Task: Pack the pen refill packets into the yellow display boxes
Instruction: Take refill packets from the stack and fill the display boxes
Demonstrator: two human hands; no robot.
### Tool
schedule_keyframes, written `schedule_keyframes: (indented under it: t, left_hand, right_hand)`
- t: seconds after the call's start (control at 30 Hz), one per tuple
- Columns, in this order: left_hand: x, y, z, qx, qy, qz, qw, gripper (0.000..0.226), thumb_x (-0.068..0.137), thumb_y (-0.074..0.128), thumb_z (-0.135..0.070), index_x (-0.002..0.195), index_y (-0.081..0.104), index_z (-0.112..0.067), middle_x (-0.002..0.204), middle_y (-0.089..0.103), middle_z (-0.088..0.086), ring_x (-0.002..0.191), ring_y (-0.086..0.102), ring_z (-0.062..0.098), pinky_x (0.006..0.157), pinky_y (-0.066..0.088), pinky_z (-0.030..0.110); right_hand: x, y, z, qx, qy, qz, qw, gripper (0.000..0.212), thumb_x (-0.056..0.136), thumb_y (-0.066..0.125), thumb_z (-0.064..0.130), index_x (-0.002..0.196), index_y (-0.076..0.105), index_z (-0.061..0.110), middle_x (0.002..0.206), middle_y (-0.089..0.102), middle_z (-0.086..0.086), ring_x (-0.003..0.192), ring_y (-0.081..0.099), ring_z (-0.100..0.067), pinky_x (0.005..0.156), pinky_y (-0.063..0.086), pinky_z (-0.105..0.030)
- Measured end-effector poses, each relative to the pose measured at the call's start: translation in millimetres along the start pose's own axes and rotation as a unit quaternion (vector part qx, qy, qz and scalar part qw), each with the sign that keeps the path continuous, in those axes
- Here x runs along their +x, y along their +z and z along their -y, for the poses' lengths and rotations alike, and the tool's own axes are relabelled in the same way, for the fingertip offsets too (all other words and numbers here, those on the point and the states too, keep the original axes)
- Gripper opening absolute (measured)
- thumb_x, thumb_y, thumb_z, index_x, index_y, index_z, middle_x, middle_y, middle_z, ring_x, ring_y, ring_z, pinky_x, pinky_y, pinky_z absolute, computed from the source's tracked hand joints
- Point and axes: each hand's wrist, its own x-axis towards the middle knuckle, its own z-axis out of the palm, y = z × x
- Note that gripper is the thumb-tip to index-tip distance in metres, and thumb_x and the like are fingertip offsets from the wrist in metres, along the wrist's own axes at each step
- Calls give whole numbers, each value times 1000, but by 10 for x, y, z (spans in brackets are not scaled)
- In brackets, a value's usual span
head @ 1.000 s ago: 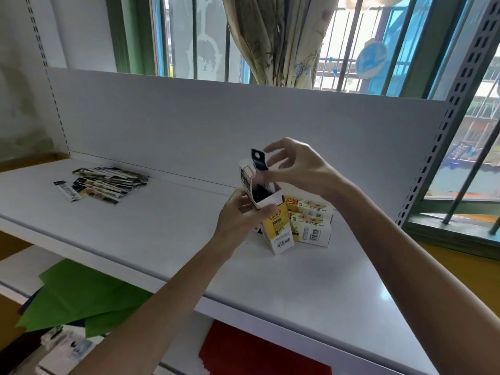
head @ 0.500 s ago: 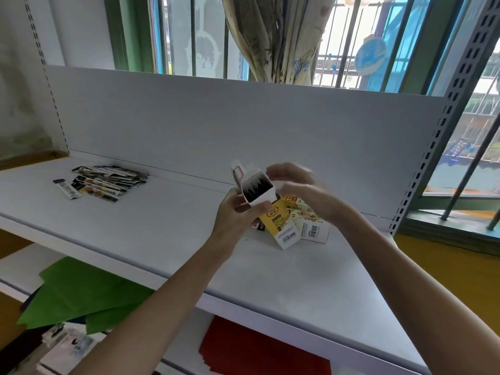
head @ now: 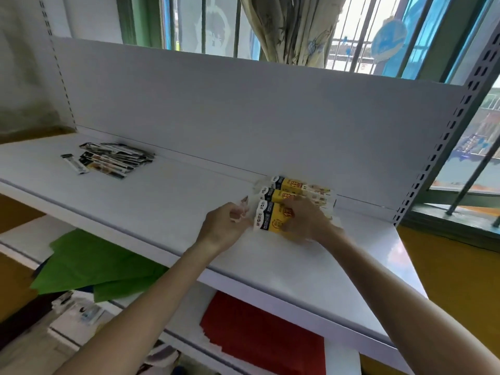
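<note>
Boxes first: the yellow box (head: 273, 220) you held up in the air half a second ago now lies flat on the white metal shelf (head: 162, 201). It is third out from the back panel (head: 216, 104), tight beside the two other yellow boxes (head: 292, 185). Your right hand (head: 305, 223) curls its fingers over the printed yellow-and-white card top, gripping it. Your left hand (head: 224, 228) sits at its white end, fingers loosely bent and blurred; you cannot tell if they touch. Glossy refill packets (head: 113, 161) lie fanned far left along the panel.

white metal shelf (head: 162, 201) below a barred window (head: 216, 23) with a patterned curtain (head: 292, 25); daylight outside.
</note>
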Motion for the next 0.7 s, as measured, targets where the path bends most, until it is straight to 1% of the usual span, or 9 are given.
schedule_keyframes:
  t: [0.07, 0.13, 0.23, 0.3, 0.37, 0.4, 0.53, 0.63, 0.7]
  left_hand:
    - [-58, -82, 87, 25, 18, 4, 1000, 33, 86, 62, -28, 115, 59, -14, 116, 62, 1, 98, 57, 12, 82, 42, 20]
    - [-95, -209, 144, 46, 29, 7, 998, 39, 86, 62, -28, 122, 56, -14, 120, 60, 3, 98, 55, 12, 85, 42, 20]
    - [-147, -555, 234, 70, 42, -22, 996, 42, 87, 61, -29, 125, 53, -16, 120, 58, 2, 95, 52, 9, 82, 42, 20]
    - [-223, -945, 355, 86, 38, -56, 994, 40, 88, 60, -29, 125, 53, -18, 118, 56, 0, 97, 53, 10, 84, 43, 21]
    - [-336, -1422, 550, 98, 26, -100, 990, 37, 88, 59, -27, 123, 55, -18, 116, 57, -1, 97, 54, 11, 85, 45, 23]
    - [-400, -1672, 671, 100, 15, -123, 987, 35, 88, 59, -26, 122, 56, -18, 115, 58, -1, 97, 55, 11, 84, 45, 23]
    - [-606, -2561, 1154, 119, -21, -197, 973, 28, 88, 59, -20, 116, 59, -15, 111, 61, 1, 94, 57, 11, 75, 44, 17]
    - [-616, -3019, 1419, 144, -25, -222, 964, 26, 88, 59, -18, 114, 61, -15, 108, 63, -1, 93, 57, 10, 73, 43, 14]
    - [-578, -3234, 1585, 153, -29, -214, 964, 27, 88, 58, -18, 115, 60, -15, 107, 60, -3, 94, 56, 9, 75, 42, 16]
  right_hand:
    - [6, 45, 90, -9, -21, -44, 999, 62, 77, 66, 23, 134, 45, 21, 138, 45, -5, 127, 38, -26, 103, 34, -35]
    - [27, 13, 276, 36, -62, -90, 993, 58, 84, 63, 24, 137, 42, 19, 141, 42, -5, 132, 32, -22, 105, 27, -30]
    - [211, -32, 716, 116, -122, -131, 977, 46, 89, 59, 20, 133, 47, 13, 133, 49, -6, 124, 41, -21, 97, 28, -23]
    - [426, 11, 1142, 140, -155, -149, 967, 43, 86, 62, 17, 127, 53, 10, 128, 53, -9, 117, 49, -24, 96, 35, -27]
    - [608, 129, 1676, 173, -190, -142, 956, 41, 85, 63, 15, 124, 56, 8, 127, 54, -12, 114, 52, -26, 96, 41, -33]
    - [667, 202, 1968, 187, -210, -135, 950, 41, 86, 62, 16, 125, 55, 8, 128, 53, -11, 115, 52, -26, 95, 42, -33]
    - [805, 528, 3054, 218, -273, -94, 932, 44, 88, 59, 19, 131, 50, 12, 133, 51, -9, 120, 47, -23, 98, 37, -30]
    - [914, 742, 3623, 229, -293, -71, 926, 44, 88, 59, 19, 131, 50, 12, 135, 49, -7, 124, 45, -23, 104, 37, -34]
    - [1029, 913, 3848, 203, -289, -51, 934, 46, 88, 58, 21, 132, 48, 13, 135, 48, -6, 124, 44, -23, 103, 37, -37]
